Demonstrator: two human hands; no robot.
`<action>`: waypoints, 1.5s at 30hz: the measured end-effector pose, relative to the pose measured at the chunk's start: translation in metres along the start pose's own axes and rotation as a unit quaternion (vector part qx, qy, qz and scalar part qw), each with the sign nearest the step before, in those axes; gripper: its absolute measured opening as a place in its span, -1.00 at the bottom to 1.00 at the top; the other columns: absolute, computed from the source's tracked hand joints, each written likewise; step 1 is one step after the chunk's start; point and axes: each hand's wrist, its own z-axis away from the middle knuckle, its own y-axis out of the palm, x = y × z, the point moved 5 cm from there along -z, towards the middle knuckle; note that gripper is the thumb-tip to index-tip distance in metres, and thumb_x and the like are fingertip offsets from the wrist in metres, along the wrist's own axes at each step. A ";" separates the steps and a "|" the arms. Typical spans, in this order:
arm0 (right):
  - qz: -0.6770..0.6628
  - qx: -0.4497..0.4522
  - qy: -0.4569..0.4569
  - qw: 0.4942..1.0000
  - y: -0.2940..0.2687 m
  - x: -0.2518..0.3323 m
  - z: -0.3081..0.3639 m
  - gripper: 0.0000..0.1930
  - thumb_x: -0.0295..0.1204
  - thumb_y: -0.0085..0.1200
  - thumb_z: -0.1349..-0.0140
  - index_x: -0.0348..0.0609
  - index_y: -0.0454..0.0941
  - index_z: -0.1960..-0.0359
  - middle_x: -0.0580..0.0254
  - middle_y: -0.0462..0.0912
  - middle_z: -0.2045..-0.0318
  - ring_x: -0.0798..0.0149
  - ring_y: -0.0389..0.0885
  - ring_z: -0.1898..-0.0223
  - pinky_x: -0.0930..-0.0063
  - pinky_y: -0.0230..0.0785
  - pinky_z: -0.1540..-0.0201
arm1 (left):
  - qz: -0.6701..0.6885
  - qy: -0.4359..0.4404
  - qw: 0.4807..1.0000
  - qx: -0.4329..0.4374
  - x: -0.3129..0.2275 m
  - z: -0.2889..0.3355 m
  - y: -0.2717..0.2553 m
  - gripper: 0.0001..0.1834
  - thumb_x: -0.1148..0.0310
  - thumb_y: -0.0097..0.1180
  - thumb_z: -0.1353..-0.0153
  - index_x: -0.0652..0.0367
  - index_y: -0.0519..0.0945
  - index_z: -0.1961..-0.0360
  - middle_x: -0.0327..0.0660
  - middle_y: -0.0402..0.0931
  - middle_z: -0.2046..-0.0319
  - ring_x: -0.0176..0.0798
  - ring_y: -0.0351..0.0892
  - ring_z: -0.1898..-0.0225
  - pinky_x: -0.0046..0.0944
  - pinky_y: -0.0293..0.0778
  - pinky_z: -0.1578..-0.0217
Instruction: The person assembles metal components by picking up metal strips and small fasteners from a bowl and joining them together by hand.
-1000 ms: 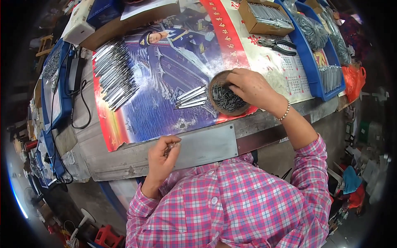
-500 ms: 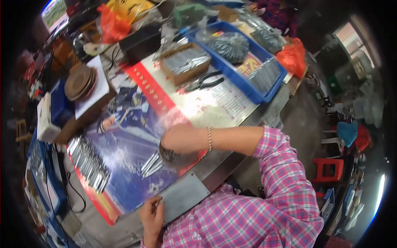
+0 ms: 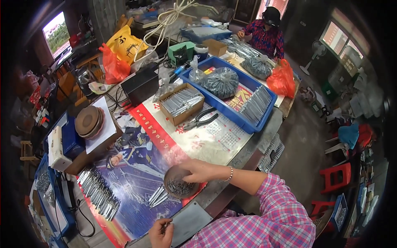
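Note:
My right hand (image 3: 202,170) reaches over the right rim of a round brown bowl (image 3: 170,191) of small dark metal pieces (image 3: 180,187). Its fingers are curled together at the rim; whatever they pinch is hidden. Left of the bowl lies a small bunch of silvery metal rods (image 3: 157,196) on the poster. My left hand (image 3: 160,234) rests at the near table edge, fingers curled and closed, beside a grey metal plate (image 3: 191,223). Anything in it is too small to make out. A long row of similar rods (image 3: 99,193) lies farther left.
Beyond the bowl are pliers (image 3: 201,119), a cardboard box of rods (image 3: 182,112) and a blue tray (image 3: 261,124) holding a bagged lot (image 3: 221,82) and more rods. A black box (image 3: 140,87) and stacked brown discs (image 3: 88,121) stand left. Another person (image 3: 264,39) sits at the far end.
The view has shifted, bringing the far person into clearer sight. My right hand, blurred over the bowl before, has drawn back toward its right rim, uncovering the metal pieces. My left hand stays at the edge.

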 end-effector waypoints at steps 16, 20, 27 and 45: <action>-0.342 0.015 0.146 0.928 0.029 0.009 0.012 -0.84 -0.54 0.09 -0.15 -0.31 0.46 0.25 0.26 0.56 0.45 0.49 0.55 0.45 0.59 0.43 0.39 | 0.172 0.032 0.985 0.003 0.006 -0.004 0.016 -0.89 0.49 -0.08 -0.32 0.26 0.41 0.16 -0.26 0.50 0.44 -0.50 0.36 0.49 -0.48 0.30 0.47; -0.357 0.033 0.187 0.915 0.027 0.027 0.021 -0.87 -0.51 0.09 -0.20 -0.19 0.46 0.24 0.37 0.55 0.50 0.52 0.53 0.51 0.64 0.41 0.46 | 0.174 0.066 0.982 0.034 0.000 -0.017 0.020 -0.89 0.43 -0.14 -0.38 0.23 0.37 0.16 -0.28 0.47 0.42 -0.55 0.26 0.54 -0.51 0.23 0.52; -0.397 0.133 0.166 0.893 0.041 0.062 0.024 -0.87 -0.54 0.04 -0.25 -0.27 0.51 0.19 0.39 0.54 0.38 0.60 0.45 0.40 0.70 0.30 0.38 | 0.242 0.075 0.966 0.044 -0.001 -0.019 0.021 -0.85 0.43 -0.07 -0.37 0.28 0.40 0.12 -0.23 0.48 0.37 -0.49 0.41 0.42 -0.48 0.37 0.38; -0.462 0.155 0.138 0.862 0.054 0.088 0.021 -0.81 -0.66 0.06 -0.14 -0.23 0.38 0.22 0.34 0.45 0.34 0.52 0.51 0.32 0.68 0.31 0.33 | 0.200 0.118 0.972 0.031 -0.001 -0.006 0.014 -0.81 0.44 0.03 -0.33 0.31 0.50 0.10 -0.21 0.52 0.31 -0.45 0.54 0.32 -0.46 0.46 0.38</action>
